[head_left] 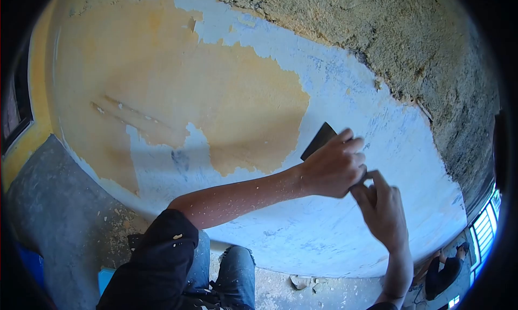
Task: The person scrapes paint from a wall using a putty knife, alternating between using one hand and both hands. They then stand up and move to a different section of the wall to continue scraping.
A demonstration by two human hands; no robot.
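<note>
Out in front of the wall, my left hand point(335, 167) is wrapped around the handle of a scraper. The scraper's dark, flat blade point(318, 141) sticks out past my knuckles toward the upper left, close to the border of the yellow paint point(243, 102). My right hand point(380, 207) is closed by the handle's lower end, its thumb and fingers bent around it; most of the handle is hidden by my hands. Around the blade the wall shows a bared white and bluish layer point(372, 137). Small pale flakes dot my left forearm.
Rough, broken plaster point(415, 45) runs along the upper right of the wall. Paint chips point(121, 223) lie on the grey floor point(54, 202). A light-blue object point(106, 279) is beside my left sleeve. Another person point(445, 275) is at the lower right, near a bright window point(487, 226).
</note>
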